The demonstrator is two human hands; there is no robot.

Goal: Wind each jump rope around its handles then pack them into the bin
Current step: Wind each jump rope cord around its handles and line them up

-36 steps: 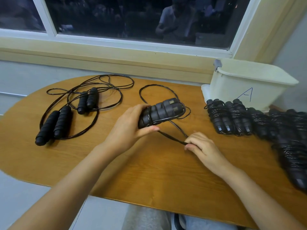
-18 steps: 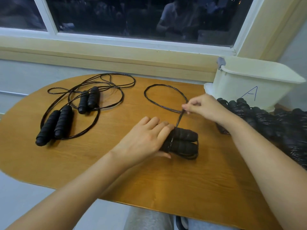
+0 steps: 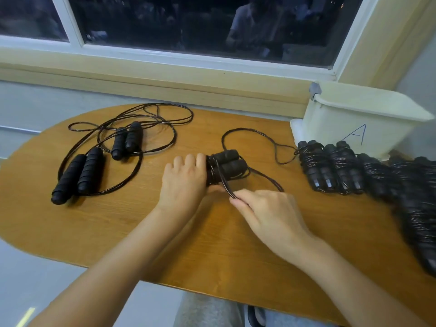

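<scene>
Your left fingers (image 3: 191,159) grip the paired handles (image 3: 232,165); your right fingers (image 3: 243,200) pinch the cord (image 3: 225,182) just nearside, wound ropes (image 3: 330,166) lying rightward.

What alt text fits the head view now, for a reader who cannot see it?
A person's left hand grips a pair of black handles on a wooden table while the right hand pinches the cord drawn across them. Two unwound ropes lie at left; wound ropes line up at right before a cream bin.

Even indoor light, dark reflective window (image 3: 188,22), wide-angle bending and blur toward the right edge.
</scene>
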